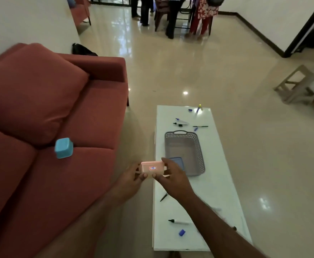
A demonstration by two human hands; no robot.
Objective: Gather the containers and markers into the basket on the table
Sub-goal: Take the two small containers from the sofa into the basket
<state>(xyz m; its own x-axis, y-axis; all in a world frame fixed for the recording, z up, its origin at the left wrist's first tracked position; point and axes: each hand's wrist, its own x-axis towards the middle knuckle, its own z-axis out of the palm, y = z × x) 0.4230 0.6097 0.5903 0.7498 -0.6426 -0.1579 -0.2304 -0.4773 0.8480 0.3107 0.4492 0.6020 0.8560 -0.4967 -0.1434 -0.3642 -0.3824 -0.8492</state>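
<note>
Pink box (152, 168) hanging level beside the grey basket (199, 146); blue tub (63, 148) sitting on the sofa; markers (178, 222) lying scattered

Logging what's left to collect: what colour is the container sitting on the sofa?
Light blue container, on the red sofa; head view, the only one.

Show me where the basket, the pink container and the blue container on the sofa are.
basket (200, 148): head view, right rim.
pink container (151, 169): head view, front face by its label.
blue container (63, 148): head view, lid.
</note>
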